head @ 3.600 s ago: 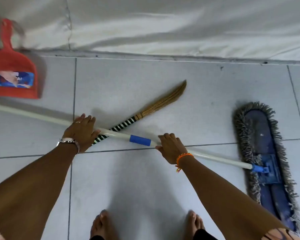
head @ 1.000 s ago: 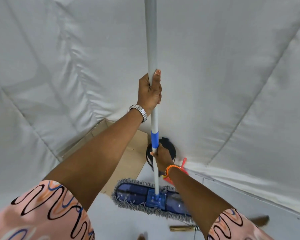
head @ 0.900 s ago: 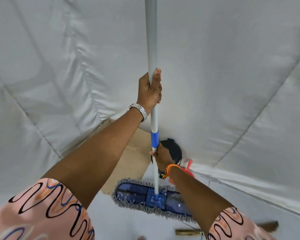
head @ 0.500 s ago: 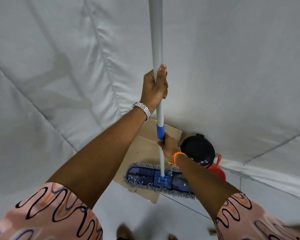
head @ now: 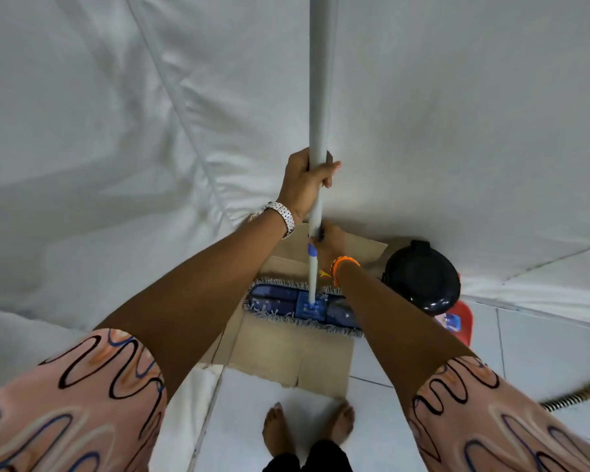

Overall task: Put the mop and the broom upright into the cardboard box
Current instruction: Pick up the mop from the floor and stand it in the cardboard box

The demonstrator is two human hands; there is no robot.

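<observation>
Mop (head: 304, 303) upright over cardboard box (head: 286, 356), both fists wrapping handle, right hand (head: 331, 243) blurred

A black round lidded bin (head: 422, 275) is seen at about 3 o'clock, with a red dustpan (head: 458, 321) tucked just behind it. White sheeting (head: 116, 131) is draped overhead, white floor tiles (head: 532, 345) below.

- I see the mop (head: 306, 303) pole as smooth, matt grey, metal-looking, with a blue plastic collar; its head is fringed blue cloth.
- Cardboard box (head: 286, 352): matt brown, plain paper board.
- Black bin (head: 423, 275), right of the box: glossy plastic.
- Backdrop sheet (head: 116, 131): white, creased cloth.
- Floor (head: 542, 352): smooth pale tile.
- My left wrist's watch band (head: 283, 214): shiny metal.
</observation>
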